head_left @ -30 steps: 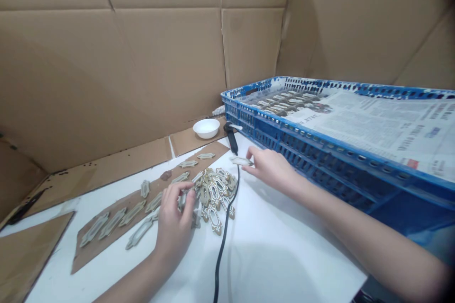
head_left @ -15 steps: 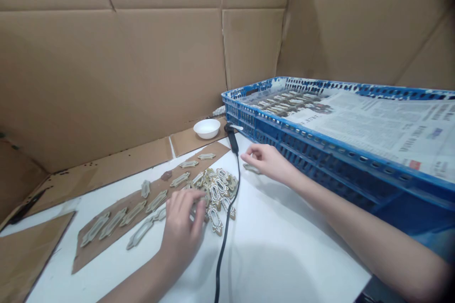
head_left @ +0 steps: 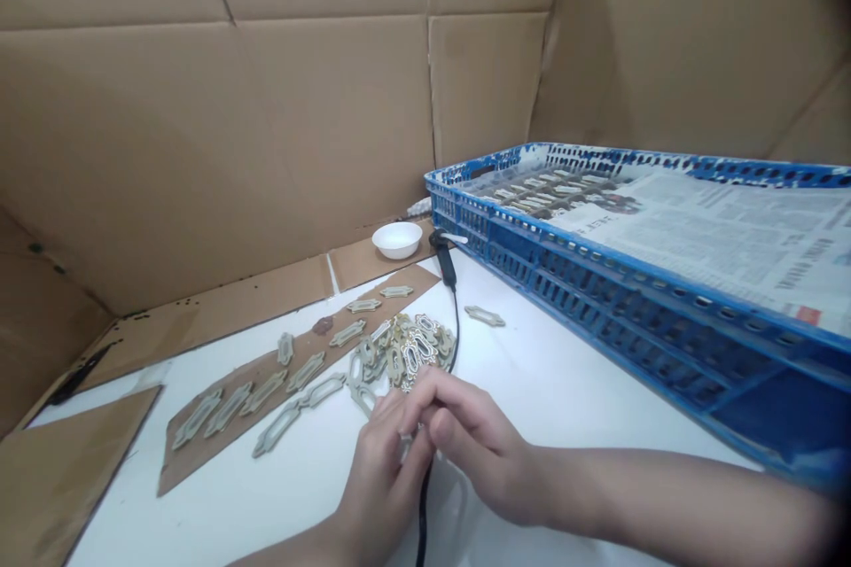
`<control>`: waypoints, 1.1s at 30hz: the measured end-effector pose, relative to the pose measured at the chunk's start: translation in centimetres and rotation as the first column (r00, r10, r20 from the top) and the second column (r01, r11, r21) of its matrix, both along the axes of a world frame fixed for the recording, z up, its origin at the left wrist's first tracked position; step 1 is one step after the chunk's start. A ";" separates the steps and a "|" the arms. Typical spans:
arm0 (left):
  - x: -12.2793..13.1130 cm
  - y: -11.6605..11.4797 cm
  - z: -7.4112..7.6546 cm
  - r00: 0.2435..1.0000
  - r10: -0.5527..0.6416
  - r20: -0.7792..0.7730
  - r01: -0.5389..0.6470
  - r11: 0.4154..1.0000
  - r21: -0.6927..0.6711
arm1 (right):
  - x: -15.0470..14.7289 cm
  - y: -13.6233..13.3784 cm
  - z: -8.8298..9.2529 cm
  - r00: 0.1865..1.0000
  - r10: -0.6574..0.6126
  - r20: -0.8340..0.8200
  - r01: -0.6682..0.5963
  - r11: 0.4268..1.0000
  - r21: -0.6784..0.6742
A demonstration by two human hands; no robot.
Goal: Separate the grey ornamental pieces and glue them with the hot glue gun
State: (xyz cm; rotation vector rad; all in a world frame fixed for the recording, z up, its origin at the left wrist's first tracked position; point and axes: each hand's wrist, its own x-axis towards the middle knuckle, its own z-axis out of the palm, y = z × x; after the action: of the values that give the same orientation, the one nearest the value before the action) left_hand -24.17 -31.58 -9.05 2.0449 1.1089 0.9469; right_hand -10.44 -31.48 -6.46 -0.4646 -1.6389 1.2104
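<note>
The left hand (head_left: 389,483) and right hand (head_left: 469,443) are curling together, fingers pressing over something mostly hidden, just beside a heap of beige, ornate, cut-out plaques (head_left: 405,356) lying on the white table (head_left: 565,390).

Two bare arms reached into the lower part of the view from the person's own side, and the hands met near the bottom centre. The left hand (head_left: 386,480) rose from the lower edge on a short stretch of visible forearm (head_left: 296,552), its fingers angled upward and away from the wearer. The right forearm (head_left: 665,505) lay almost level across the lower right, leading to the right hand (head_left: 472,443), which was turned inward with its fingers (head_left: 452,399) curled over the left hand's fingertips. The hands overlapped closely, so it was hard to tell whether the fingers were pinching anything between them.
</note>
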 end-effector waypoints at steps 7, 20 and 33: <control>0.2 0.0 0.1 0.990 0.131 0.045 -0.116 0.961 -0.251 | -0.3 -0.1 0.2 0.997 -0.077 0.007 0.077 0.997 -0.019; 0.8 0.4 0.6 0.965 0.135 0.223 -0.013 0.879 -0.476 | -0.4 0.6 -0.1 0.995 -0.082 -0.049 0.072 0.982 -0.175; 0.5 0.4 0.3 0.975 0.133 0.178 -0.056 0.921 -0.385 | -2.6 2.4 0.2 0.887 -0.197 -0.418 -0.137 0.752 -0.645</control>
State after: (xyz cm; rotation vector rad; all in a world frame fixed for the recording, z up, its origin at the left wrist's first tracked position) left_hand -23.64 -31.13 -8.79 1.5605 1.1843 0.8836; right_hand -13.00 -29.05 -6.30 -0.5738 -0.7451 1.7215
